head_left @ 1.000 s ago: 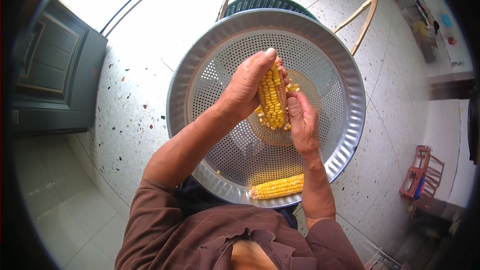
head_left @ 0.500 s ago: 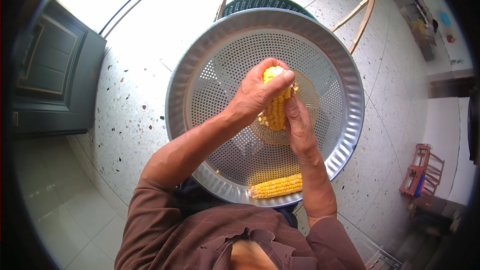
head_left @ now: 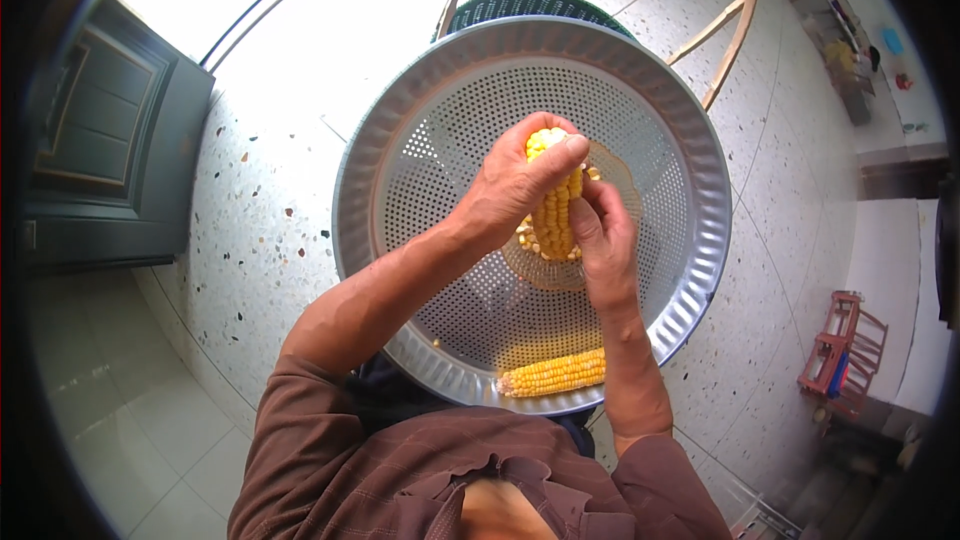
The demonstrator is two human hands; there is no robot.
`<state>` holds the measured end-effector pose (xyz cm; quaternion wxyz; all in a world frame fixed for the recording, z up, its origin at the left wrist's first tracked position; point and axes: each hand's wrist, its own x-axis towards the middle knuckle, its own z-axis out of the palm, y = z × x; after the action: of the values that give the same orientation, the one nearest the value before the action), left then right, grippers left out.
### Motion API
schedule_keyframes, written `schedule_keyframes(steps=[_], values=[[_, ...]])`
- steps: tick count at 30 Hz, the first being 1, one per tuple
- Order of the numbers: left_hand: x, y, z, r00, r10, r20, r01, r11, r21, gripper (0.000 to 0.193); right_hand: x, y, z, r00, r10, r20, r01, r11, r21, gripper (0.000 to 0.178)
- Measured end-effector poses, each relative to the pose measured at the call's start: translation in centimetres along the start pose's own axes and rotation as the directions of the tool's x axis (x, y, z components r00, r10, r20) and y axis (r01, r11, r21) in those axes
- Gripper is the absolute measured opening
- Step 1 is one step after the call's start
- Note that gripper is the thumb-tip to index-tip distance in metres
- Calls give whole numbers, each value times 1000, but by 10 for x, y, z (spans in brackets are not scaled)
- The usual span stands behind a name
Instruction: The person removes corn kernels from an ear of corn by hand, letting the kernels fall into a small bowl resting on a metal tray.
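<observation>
A yellow corn cob (head_left: 556,215) is held over the middle of a wide round metal sieve (head_left: 440,310) with a perforated bottom and a ribbed rim. Around its upper end my left hand (head_left: 513,176) is closed, thumb lying across the kernels. On the cob's right side my right hand (head_left: 607,233) is closed with thumb and bent fingers against it; some fingertips are hidden. Loose kernels (head_left: 527,237) lie in the sieve below the cob. Another whole corn cob (head_left: 553,374) rests at the sieve's near edge, partly behind my right forearm.
A dark green plastic basket (head_left: 540,2) stands behind the sieve, with a curved wooden pole (head_left: 735,45) to its right. At the left is a dark door (head_left: 110,140). A small reddish chair (head_left: 843,352) stands at the right on the speckled floor (head_left: 265,175).
My right hand has shifted slightly and its fingers have bent more, with the thumb lower on the cob. My left hand keeps its hold almost unmoved.
</observation>
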<state>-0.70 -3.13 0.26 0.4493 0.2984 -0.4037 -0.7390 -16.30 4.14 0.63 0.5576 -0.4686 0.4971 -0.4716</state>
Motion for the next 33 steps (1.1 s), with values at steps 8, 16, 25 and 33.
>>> schedule_keyframes(steps=[8,16,25,33], values=[[0,-7,0,999,-20,-35,20,1000,-1,39,1,-1,6,791,-604,-92,405,631,-662,19],[1,-5,-2,998,-53,-46,50,997,-64,39,0,1,7,809,-558,-184,427,774,-467,12],[5,10,-8,996,4,-91,-23,978,-208,43,8,-2,-5,916,-359,-182,194,791,-581,10],[3,-1,-2,999,-18,-42,13,993,-115,43,2,1,4,971,-198,-136,181,975,-125,41]])
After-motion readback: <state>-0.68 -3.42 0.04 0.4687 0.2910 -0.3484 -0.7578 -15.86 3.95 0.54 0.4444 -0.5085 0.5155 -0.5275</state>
